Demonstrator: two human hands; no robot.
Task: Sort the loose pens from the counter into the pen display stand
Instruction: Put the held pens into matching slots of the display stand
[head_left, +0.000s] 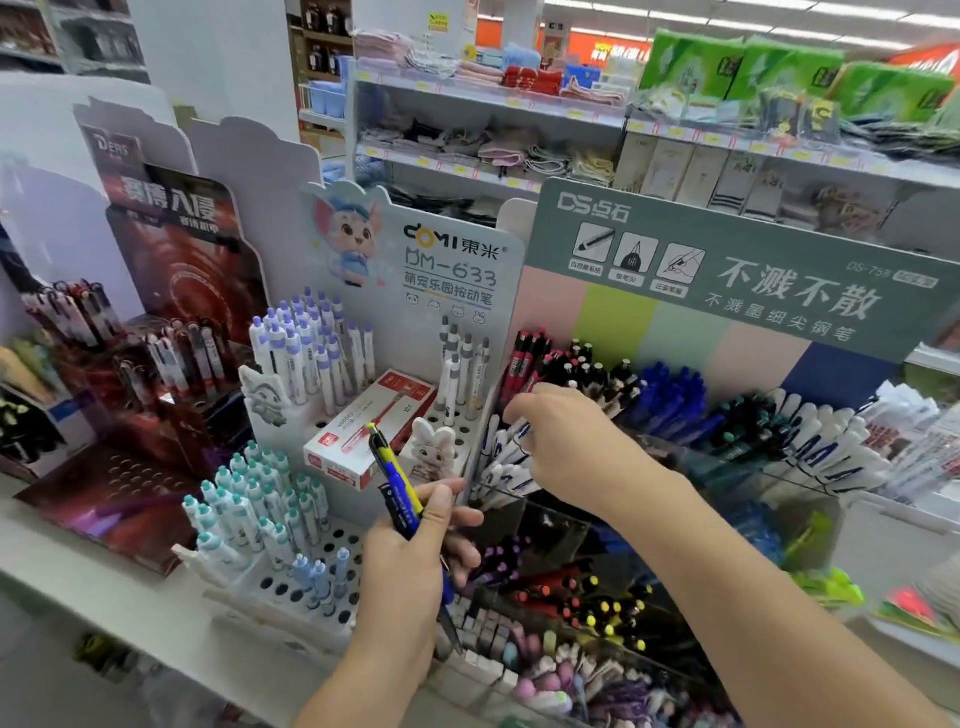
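At the far left of the frame stood a dark red display (171, 270) with pens in it. Next to it, the white stand (415, 260) carried purple-capped pens (311, 348) above and teal-capped pens (249, 499) lower down, with a red and white box (363, 431) lying between. In the lower centre the left hand (410, 561) gripped a blue and yellow pen (395, 478), fingers curled around it. The right hand (566, 441) reached into the white pens (509, 462) of the grey-green stand (727, 270); I cannot tell if its fingers held one.

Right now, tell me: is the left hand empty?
No, the left hand grips a blue and yellow pen upright.
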